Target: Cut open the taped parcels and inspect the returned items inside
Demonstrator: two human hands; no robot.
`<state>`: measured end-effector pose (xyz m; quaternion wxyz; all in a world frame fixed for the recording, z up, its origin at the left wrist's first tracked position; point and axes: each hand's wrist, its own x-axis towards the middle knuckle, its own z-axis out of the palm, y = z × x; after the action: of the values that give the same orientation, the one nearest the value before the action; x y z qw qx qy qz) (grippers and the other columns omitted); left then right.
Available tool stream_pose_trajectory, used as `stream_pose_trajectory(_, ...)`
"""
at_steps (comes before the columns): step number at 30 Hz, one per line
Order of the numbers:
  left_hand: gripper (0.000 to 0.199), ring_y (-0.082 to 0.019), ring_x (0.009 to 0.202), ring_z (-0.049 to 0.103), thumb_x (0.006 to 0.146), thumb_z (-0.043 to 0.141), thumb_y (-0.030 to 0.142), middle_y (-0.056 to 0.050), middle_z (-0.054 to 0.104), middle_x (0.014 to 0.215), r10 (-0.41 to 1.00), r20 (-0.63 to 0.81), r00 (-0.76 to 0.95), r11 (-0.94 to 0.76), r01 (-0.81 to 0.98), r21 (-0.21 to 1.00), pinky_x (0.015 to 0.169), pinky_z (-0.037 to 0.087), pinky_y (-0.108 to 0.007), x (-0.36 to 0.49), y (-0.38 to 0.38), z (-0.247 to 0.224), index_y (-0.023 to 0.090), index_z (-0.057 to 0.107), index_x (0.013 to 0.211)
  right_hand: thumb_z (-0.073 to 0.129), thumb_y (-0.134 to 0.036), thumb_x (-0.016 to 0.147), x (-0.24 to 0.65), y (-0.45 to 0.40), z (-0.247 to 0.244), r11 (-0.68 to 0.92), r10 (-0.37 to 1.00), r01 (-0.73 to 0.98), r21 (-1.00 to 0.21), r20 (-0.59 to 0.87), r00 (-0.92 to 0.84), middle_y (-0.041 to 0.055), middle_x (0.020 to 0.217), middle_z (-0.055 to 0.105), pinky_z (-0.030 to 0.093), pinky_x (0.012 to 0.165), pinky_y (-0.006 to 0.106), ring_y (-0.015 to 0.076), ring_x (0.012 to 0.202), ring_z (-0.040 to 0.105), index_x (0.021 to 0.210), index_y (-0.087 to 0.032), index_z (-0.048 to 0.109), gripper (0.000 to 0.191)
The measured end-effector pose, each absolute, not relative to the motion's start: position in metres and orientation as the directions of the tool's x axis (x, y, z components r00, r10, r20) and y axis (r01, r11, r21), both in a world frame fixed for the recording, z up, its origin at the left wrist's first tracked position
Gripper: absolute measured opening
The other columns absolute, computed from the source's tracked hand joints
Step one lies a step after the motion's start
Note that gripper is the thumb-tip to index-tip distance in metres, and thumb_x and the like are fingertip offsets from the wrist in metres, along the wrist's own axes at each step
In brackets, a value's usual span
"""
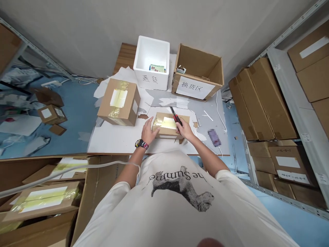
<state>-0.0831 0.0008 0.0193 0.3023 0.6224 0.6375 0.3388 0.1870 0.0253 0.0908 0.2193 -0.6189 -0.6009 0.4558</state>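
Head view: my right fingers (179, 126) grasp the cutter (177, 118) over the box (166, 132); my left fingers (148, 124), unclenched at its left end, could be cut if the cutter slips.

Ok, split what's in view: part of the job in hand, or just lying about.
Belonging, it seems:
small brown taped cardboard box, left hand against it
red-and-black cutter, in the right hand

Apparently lying about:
blurred purple rectangular object
narrow white strip
small brown cardboard carton on the blue floor

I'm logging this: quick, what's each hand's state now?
Left hand: open, against the small taped box.
Right hand: closed around the red-and-black cutter.
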Motion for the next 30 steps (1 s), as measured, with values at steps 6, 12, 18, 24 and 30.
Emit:
stream_pose_trajectory(6, 0.082, -0.038, 0.140, 0.076, 0.102, 0.073, 0.053, -0.015, 0.075, 0.160, 0.973, -0.220, -0.076, 0.227, 0.504, 0.833, 0.120, 0.060, -0.049, -0.081, -0.003, -0.007, 0.022, 0.057, 0.175, 0.047, -0.032, 0.121, 0.187, 0.054, 0.137, 0.383, 0.806, 0.869, -0.312, -0.347, -0.480, 0.0120, 0.149, 0.081, 0.059, 0.110, 0.043, 0.0348, 0.134, 0.077, 0.163, -0.028, 0.067, 0.047)
stream_pose_trajectory(12, 0.070, -0.038, 0.136, 0.077, 0.102, 0.069, 0.055, -0.011, 0.081, 0.150, 0.976, -0.194, -0.099, 0.217, 0.512, 0.831, 0.117, 0.062, -0.048, -0.075, -0.006, -0.011, 0.025, 0.068, 0.165, 0.040, -0.033, 0.123, 0.158, 0.076, 0.149, 0.594, 0.697, 0.796, -0.116, -0.421, -0.581, 0.0148, 0.143, 0.083, 0.057, 0.105, 0.041, 0.0344, 0.128, 0.079, 0.164, -0.028, 0.066, 0.049)
stream_pose_trajectory(18, 0.071, -0.036, 0.136, 0.076, 0.103, 0.067, 0.057, -0.011, 0.081, 0.151, 0.971, -0.224, -0.088, 0.236, 0.521, 0.820, 0.117, 0.061, -0.047, -0.078, -0.006, -0.013, 0.025, 0.067, 0.167, 0.042, -0.022, 0.120, 0.142, 0.078, 0.148, 0.624, 0.676, 0.778, -0.065, -0.454, -0.580, 0.0161, 0.141, 0.084, 0.057, 0.104, 0.039, 0.0325, 0.128, 0.081, 0.159, -0.023, 0.069, 0.048)
stream_pose_trajectory(24, 0.067, -0.040, 0.132, 0.078, 0.103, 0.069, 0.060, -0.012, 0.083, 0.147, 0.968, -0.228, -0.100, 0.244, 0.568, 0.786, 0.109, 0.064, -0.048, -0.080, -0.006, -0.012, 0.027, 0.072, 0.161, 0.045, -0.020, 0.116, 0.154, 0.073, 0.150, 0.615, 0.685, 0.788, 0.001, -0.496, -0.534, 0.0214, 0.134, 0.085, 0.059, 0.102, 0.044, 0.0371, 0.127, 0.082, 0.147, -0.018, 0.075, 0.043)
stream_pose_trajectory(30, 0.065, -0.042, 0.126, 0.081, 0.102, 0.070, 0.062, -0.015, 0.085, 0.141, 0.964, -0.231, -0.133, 0.264, 0.583, 0.768, 0.104, 0.066, -0.051, -0.077, -0.006, -0.018, 0.027, 0.076, 0.157, 0.051, -0.017, 0.114, 0.176, 0.065, 0.151, 0.611, 0.678, 0.791, 0.022, -0.532, -0.508, 0.0199, 0.134, 0.085, 0.059, 0.103, 0.043, 0.0361, 0.125, 0.082, 0.156, -0.022, 0.072, 0.047)
